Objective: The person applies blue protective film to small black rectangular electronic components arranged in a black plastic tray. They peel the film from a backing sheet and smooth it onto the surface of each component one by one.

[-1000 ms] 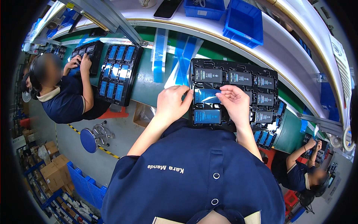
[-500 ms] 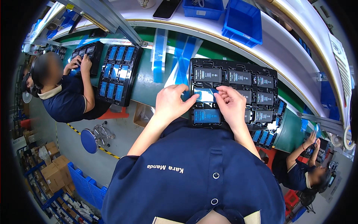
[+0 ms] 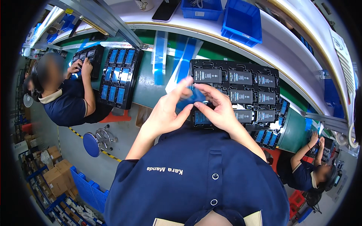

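My left hand (image 3: 167, 111) and my right hand (image 3: 217, 107) meet over the left edge of the black tray (image 3: 254, 67). Pinched between them is a blue-filmed battery (image 3: 191, 95), flat and partly hidden by the fingers. My left fingertips are smeared by motion, with the thumb at the piece's near side. Thumb and fingers of my right hand close on its right side. Flat dark batteries with white print, such as this battery (image 3: 240, 78), lie in the tray's slots. One blue-faced battery (image 3: 201, 118) sits in the near-left slot, partly behind my right hand. The middle-left slot is hidden.
Blue film strips (image 3: 160, 56) lie on the green table left of the tray. Blue bins (image 3: 242, 22) and a phone (image 3: 166, 10) stand on the shelf beyond. Another tray (image 3: 136, 71) is farther left. Co-workers (image 3: 69, 94) work at both sides.
Both hands have come together at the tray's left edge. The blue-filmed battery has been lifted from its middle-left slot and tilted between my fingers.
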A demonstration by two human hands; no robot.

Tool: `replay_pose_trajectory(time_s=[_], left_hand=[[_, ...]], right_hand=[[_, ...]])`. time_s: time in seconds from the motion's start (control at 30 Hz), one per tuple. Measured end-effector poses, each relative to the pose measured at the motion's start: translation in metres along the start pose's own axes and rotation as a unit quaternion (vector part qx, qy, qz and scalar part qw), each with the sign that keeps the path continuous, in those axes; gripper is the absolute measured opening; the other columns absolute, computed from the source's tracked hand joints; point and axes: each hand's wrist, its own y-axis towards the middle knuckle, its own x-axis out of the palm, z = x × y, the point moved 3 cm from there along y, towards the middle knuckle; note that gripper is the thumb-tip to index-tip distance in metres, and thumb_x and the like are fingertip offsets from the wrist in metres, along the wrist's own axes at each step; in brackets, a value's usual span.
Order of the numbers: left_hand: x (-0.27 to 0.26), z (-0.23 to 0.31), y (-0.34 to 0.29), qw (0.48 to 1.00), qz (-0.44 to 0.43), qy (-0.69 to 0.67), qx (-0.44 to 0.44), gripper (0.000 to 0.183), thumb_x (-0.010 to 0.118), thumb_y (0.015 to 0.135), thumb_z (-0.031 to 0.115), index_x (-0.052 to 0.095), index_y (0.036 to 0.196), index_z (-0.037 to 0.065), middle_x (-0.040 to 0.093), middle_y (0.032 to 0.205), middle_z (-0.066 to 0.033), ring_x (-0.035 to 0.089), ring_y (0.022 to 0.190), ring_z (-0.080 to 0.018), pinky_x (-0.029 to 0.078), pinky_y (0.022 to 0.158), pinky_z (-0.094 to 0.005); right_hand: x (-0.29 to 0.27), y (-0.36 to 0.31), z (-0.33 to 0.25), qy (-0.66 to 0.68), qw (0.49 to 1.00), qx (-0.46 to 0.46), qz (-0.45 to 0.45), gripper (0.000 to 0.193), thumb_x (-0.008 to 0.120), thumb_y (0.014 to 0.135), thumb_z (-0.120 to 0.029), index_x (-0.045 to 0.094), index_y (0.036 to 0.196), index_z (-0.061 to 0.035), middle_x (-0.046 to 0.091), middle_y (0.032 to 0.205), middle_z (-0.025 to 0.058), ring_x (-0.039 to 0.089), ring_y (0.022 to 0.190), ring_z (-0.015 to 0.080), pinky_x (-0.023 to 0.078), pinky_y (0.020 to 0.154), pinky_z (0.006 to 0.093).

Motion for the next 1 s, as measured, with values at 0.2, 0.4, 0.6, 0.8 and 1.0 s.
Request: replay_pose_trajectory(time_s=[0.2, 0.4, 0.6, 0.8, 1.0], left_hand=[[-0.001, -0.008, 0.003, 0.998, -0.014, 0.058, -0.010, 0.014, 0.069, 0.081, 0.002, 0.066, 0.095, -0.001, 0.065, 0.082, -0.0127, 0.064, 0.072, -0.0255, 0.050, 0.067, -0.0328], [-0.009, -0.017, 0.002, 0.989, -0.043, 0.140, 0.025, 0.019, 0.078, 0.073, 0.009, 0.063, 0.079, 0.000, 0.062, 0.073, -0.0113, 0.061, 0.066, -0.0264, 0.047, 0.059, -0.0335], [-0.018, -0.032, 0.004, 0.985, -0.030, 0.166, 0.048, 0.031, 0.082, 0.067, 0.026, 0.060, 0.069, 0.004, 0.054, 0.063, -0.0077, 0.055, 0.058, -0.0262, 0.043, 0.053, -0.0355], [-0.016, -0.033, 0.007, 0.989, -0.007, 0.133, 0.068, 0.036, 0.083, 0.064, 0.031, 0.058, 0.065, 0.004, 0.052, 0.061, -0.0074, 0.054, 0.055, -0.0258, 0.042, 0.051, -0.0355], [-0.046, -0.051, -0.002, 0.981, 0.037, 0.188, 0.026, 0.035, 0.084, 0.064, 0.024, 0.058, 0.068, 0.001, 0.054, 0.062, -0.0077, 0.053, 0.055, -0.0228, 0.039, 0.050, -0.0320]], right_hand=[[-0.002, -0.001, -0.002, -0.113, 0.993, -0.025, 0.012, 0.027, 0.074, 0.077, -0.004, 0.065, 0.102, -0.0016, 0.069, 0.098, 0.0097, 0.067, 0.095, 0.0202, 0.053, 0.082, 0.0305], [-0.016, 0.009, -0.012, -0.100, 0.993, -0.057, -0.030, 0.021, 0.071, 0.081, -0.003, 0.068, 0.102, -0.0020, 0.069, 0.090, 0.0101, 0.067, 0.084, 0.0187, 0.052, 0.077, 0.0292], [-0.015, 0.018, 0.003, 0.088, 0.986, 0.109, -0.092, 0.018, 0.067, 0.086, -0.001, 0.068, 0.104, -0.0020, 0.065, 0.099, 0.0050, 0.063, 0.088, 0.0101, 0.052, 0.076, 0.0243], [-0.012, 0.023, 0.014, 0.140, 0.972, 0.168, -0.088, 0.017, 0.067, 0.086, 0.001, 0.066, 0.103, -0.0006, 0.066, 0.092, 0.0019, 0.062, 0.082, 0.0066, 0.051, 0.073, 0.0217], [-0.055, 0.038, 0.008, 0.048, 0.996, 0.081, 0.011, 0.012, 0.066, 0.086, 0.004, 0.066, 0.097, 0.0011, 0.066, 0.090, 0.0046, 0.064, 0.086, 0.0113, 0.051, 0.077, 0.0231]])
